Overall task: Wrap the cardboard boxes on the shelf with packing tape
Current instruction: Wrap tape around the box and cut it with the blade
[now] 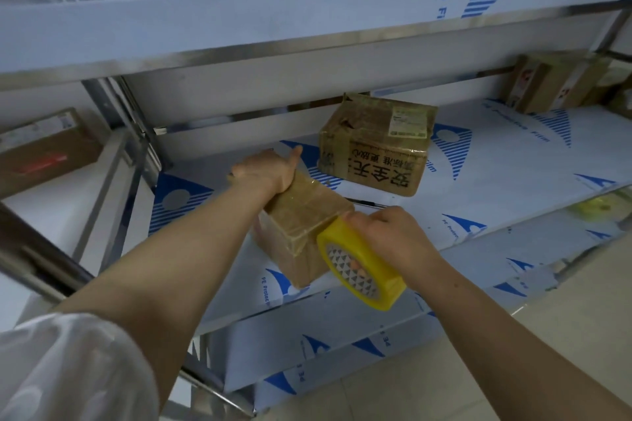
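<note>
Far-left box: a closed cardboard box [48,143] on the neighbouring shelf unit, with a white label and a red strip on top; contents hidden.
Left hand: the left hand [263,171] clamps the far end of the small box, fingers curled over it, thumb raised.
Small box: the small box [301,225] lies on the middle shelf [513,181] near its front edge, closed and glossy with tape; contents hidden.
Tape: the yellow tape roll [359,267] touches the small box's near right corner.
Right hand: the right hand [393,236] grips the tape roll, fingers wrapped round its rim.
Large box: the printed box [376,143] stands behind, apart from the small box, closed and labelled.
Far-right boxes: the closed back boxes [554,82] sit at the shelf's rear corner.
</note>
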A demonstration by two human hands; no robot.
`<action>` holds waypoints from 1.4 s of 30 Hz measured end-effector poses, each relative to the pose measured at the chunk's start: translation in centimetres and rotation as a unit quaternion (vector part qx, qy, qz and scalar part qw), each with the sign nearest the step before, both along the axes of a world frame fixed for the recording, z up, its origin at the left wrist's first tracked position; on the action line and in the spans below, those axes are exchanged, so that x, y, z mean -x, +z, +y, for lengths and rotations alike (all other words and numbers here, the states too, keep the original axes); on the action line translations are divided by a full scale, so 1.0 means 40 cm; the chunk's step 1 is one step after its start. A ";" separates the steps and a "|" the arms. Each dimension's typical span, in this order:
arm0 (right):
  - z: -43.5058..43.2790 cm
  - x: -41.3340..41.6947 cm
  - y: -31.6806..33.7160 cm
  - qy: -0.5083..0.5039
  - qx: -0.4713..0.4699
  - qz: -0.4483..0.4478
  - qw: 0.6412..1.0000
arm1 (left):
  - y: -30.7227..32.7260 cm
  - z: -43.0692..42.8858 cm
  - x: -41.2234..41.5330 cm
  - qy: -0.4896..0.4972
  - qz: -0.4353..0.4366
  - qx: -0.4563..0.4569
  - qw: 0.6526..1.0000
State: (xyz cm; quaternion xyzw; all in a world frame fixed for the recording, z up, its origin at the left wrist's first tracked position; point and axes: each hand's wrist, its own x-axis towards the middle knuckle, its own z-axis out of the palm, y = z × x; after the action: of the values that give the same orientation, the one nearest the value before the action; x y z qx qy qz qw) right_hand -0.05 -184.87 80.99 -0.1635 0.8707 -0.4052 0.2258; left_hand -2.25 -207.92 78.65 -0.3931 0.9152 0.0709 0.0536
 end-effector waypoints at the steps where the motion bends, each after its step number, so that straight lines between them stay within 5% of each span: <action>1: 0.000 0.000 0.000 0.003 -0.006 0.001 1.000 | -0.002 -0.010 0.004 -0.005 0.013 -0.004 1.000; 10: -0.003 0.003 0.000 0.003 -0.018 0.005 1.000 | 0.007 -0.023 0.037 0.054 0.050 -0.028 0.997; 15: -0.015 0.005 -0.004 -0.001 -0.004 0.012 1.000 | -0.013 0.164 0.019 -0.145 0.116 -0.014 0.983; 19: -0.012 0.007 0.002 -0.004 0.009 0.010 1.000 | -0.009 0.197 0.017 -0.165 0.119 -0.054 0.978; 24: -0.007 0.008 0.007 -0.001 0.011 -0.013 1.000 | 0.034 0.205 -0.044 -0.270 0.204 -0.270 0.902; 26: -0.004 0.015 0.005 -0.014 0.008 -0.024 1.000 | 0.079 0.145 -0.090 -0.317 0.136 -0.321 0.882; 29: -0.011 0.016 0.003 -0.004 0.015 -0.034 0.999 | 0.112 0.092 -0.148 -0.358 -0.084 -0.245 0.897; 32: -0.013 0.016 -0.003 -0.008 0.030 -0.061 0.998 | 0.075 0.107 -0.147 -0.381 -0.152 -0.093 0.907; 39: 0.019 0.016 -0.043 0.012 0.078 -0.114 0.990 | 0.011 0.160 -0.198 -0.281 0.058 0.084 0.954; 42: 0.033 -0.006 -0.070 0.033 0.103 -0.106 0.988 | -0.023 0.134 -0.256 -0.301 0.196 0.031 0.933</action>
State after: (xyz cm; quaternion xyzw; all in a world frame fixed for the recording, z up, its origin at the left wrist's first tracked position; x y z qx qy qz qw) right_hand 0.19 -183.54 78.21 -0.1706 0.7896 -0.5005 0.3114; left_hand 8.00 -202.55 77.74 -0.0785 0.9847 0.0986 -0.1203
